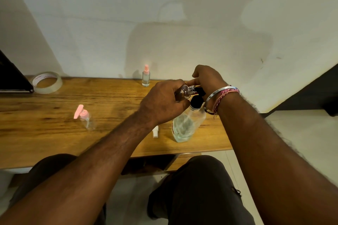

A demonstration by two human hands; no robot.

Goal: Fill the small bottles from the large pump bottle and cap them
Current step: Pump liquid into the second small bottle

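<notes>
1. The small bottle lay nearly on its side, its long axis running left to right and its open threaded neck pointing right at the black pump nozzle.
2. The left hand had its fingers curled tight round the small bottle's body, just above the large pump bottle.
3. The right hand sat on the pump head, fingers bent; its grip could not be made out.
4. The left hand hid most of the small bottle's body.
5. A white cap lay on the table below the left wrist, partly covered.

Dim warm light; soft shadows; edges warped.
</notes>
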